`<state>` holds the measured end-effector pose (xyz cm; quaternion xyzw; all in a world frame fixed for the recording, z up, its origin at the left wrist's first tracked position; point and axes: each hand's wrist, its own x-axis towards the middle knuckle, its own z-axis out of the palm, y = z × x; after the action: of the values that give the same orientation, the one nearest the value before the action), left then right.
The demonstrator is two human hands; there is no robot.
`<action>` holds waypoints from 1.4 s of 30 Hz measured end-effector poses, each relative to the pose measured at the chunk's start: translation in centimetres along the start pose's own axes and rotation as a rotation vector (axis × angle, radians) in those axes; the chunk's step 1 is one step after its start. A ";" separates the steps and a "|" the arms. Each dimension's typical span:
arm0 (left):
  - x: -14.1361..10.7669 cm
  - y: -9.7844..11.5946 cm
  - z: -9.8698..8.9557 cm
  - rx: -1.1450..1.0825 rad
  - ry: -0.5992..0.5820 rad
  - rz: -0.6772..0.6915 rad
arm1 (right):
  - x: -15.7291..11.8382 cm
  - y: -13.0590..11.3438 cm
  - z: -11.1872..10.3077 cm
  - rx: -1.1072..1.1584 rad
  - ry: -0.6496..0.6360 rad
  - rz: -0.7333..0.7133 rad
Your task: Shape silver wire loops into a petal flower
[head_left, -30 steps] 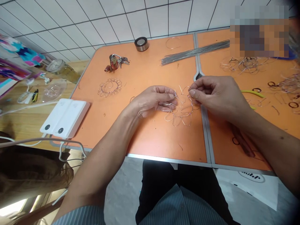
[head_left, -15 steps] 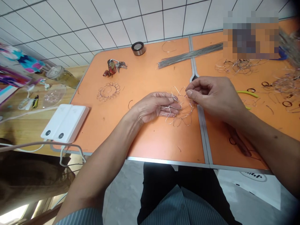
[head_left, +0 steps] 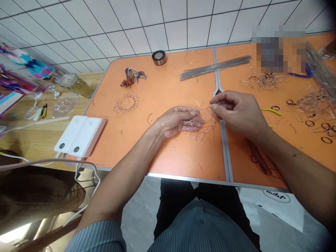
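Two hands hold one ring of thin bent wire (head_left: pixel 206 128) over the table (head_left: pixel 183 154), just to the left of the metal seam strip (head_left: pixel 225 150). The left hand (head_left: pixel 178 120) is turned palm up, half open, its thumb laid across the wire against loosely curled fingers; loops and loose ends stick out among them. The right hand (head_left: pixel 236 110), beside the seam strip, pinches thumb and forefinger together at the ring's far edge. Exactly which strand sits in that pinch is too fine to tell.

The ring should weigh next to nothing. The wire looks springy but easy to bend, so a hard squeeze would probably push a loop out of shape, and bare, smooth strands could slip or turn between the fingertips. The surest hold is likely on the round where the loops meet, with the loops themselves left free and the pointed ends kept clear of the skin.

Well left of the seam strip lies a second looped ring (head_left: pixel 126 104), with keys (head_left: pixel 133 75) beyond it. A bundle of straight wires (head_left: pixel 215 67) lies across the strip's far part.

Compared with a second ago, the left hand has rolled further palm up and its fingers lie more open beneath the wire; the right hand's pinch looks much the same.
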<state>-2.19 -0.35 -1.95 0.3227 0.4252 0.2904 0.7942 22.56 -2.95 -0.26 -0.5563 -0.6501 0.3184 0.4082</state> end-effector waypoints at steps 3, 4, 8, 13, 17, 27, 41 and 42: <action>0.1 0.1 -0.2 -0.007 0.005 -0.005 | 0.0 0.1 -0.2 -0.019 0.030 0.006; 0.1 0.1 -0.3 -0.007 0.004 -0.006 | 0.0 0.1 -0.3 -0.013 0.036 0.008; -0.1 0.4 -0.3 -0.024 0.019 0.005 | 0.0 0.0 -0.6 0.050 0.064 0.015; -0.1 0.6 -0.2 -0.068 0.053 0.026 | -0.2 0.1 -0.8 0.057 0.101 0.009; 0.0 0.7 -0.1 -0.123 0.074 0.021 | -0.1 0.3 -1.0 0.057 0.105 0.029; -0.3 1.2 -0.7 -0.171 0.063 0.033 | 0.5 0.4 -1.0 0.266 -0.077 0.343; -0.7 1.2 -0.2 -0.134 0.078 0.032 | 0.2 0.3 -0.7 0.196 0.002 0.168; -0.7 1.2 -0.2 -0.134 0.081 0.031 | 0.1 0.2 -0.6 0.156 0.020 0.121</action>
<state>-2.87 -0.08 -0.80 0.2635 0.4314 0.3432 0.7916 23.20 -2.88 -0.12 -0.5641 -0.5846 0.3865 0.4367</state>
